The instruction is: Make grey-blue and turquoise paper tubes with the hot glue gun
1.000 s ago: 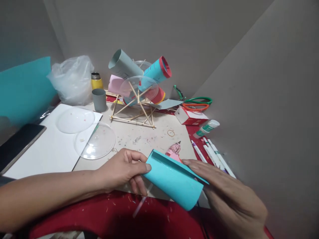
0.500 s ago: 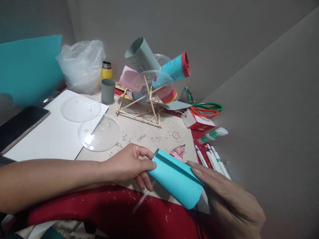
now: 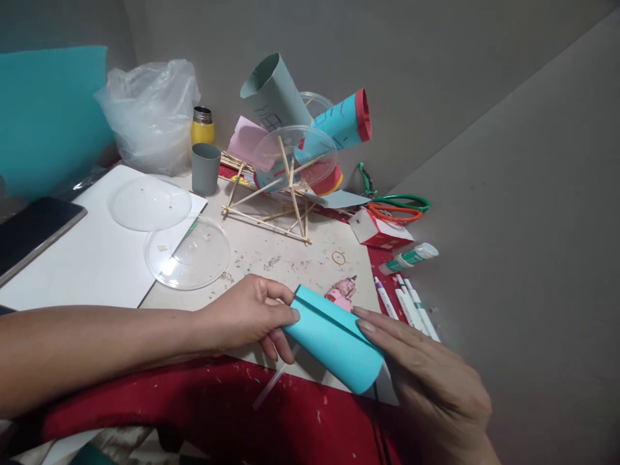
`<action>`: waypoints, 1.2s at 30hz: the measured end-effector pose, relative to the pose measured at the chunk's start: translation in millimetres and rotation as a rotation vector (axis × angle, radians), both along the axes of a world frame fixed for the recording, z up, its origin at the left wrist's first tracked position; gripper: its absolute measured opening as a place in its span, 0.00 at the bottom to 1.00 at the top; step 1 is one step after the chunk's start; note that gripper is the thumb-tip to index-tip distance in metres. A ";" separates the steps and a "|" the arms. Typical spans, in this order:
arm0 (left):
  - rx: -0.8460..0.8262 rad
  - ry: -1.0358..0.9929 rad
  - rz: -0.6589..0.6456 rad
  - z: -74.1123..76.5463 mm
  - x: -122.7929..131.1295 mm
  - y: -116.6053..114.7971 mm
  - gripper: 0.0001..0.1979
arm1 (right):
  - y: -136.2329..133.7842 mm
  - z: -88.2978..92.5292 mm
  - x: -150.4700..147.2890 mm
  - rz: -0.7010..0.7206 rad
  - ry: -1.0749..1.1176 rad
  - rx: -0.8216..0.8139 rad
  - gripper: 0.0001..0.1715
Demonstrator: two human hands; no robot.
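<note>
A sheet of light-blue paper is rolled into a paper tube (image 3: 334, 345), its overlapping edge standing slightly apart along the top. My left hand (image 3: 256, 313) pinches the tube's far-left end, thumb on the outside and fingers beneath. On the near-right end lie the straight, pressed-together fingers of my right hand (image 3: 436, 368), along the overlap; its thumb is hidden. Behind the tube is a pink-wrapped glue gun (image 3: 343, 290), partly covered by it. A translucent glue stick (image 3: 274, 384) pokes out below my left fingers.
A stick frame (image 3: 266, 223) with plastic discs carries a grey tube (image 3: 281, 93) and a blue-red tube (image 3: 339, 129). Clear lids (image 3: 188, 255), a phone (image 3: 39, 236) and a grey cup (image 3: 205, 171) are left. Markers (image 3: 411, 310) and a red-white box (image 3: 382, 229) lie right.
The tube and my right hand have shifted slightly left and up in view, along with the whole scene. Both hands keep their places on the tube.
</note>
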State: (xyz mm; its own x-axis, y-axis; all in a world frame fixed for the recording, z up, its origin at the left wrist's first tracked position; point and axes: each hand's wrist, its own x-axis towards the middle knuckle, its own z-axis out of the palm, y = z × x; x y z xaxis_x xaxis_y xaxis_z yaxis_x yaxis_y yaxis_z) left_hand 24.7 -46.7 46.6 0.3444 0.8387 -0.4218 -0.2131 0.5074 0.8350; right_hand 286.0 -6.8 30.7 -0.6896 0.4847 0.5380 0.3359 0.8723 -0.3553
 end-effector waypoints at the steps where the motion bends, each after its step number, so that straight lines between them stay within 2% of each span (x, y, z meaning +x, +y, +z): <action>1: 0.002 -0.003 0.001 0.2 -0.2 0.0 0.06 | 0.2 0.4 -0.5 -0.004 0.002 -0.001 0.35; 20: 0.011 -0.112 0.017 -5.4 -2.6 1.9 0.04 | 1.7 3.9 5.3 0.020 -0.063 0.060 0.29; 29: 0.019 -0.076 0.032 -8.7 -3.6 4.0 0.15 | 1.9 6.6 0.6 0.049 -0.075 0.072 0.28; 33: 0.024 -0.074 0.104 -11.5 -6.5 7.4 0.15 | -1.7 9.4 -4.3 0.011 0.003 0.021 0.34; 36: 0.045 -0.087 0.171 -11.9 -9.1 9.9 0.14 | -5.6 8.6 -5.8 -0.121 0.207 -0.059 0.31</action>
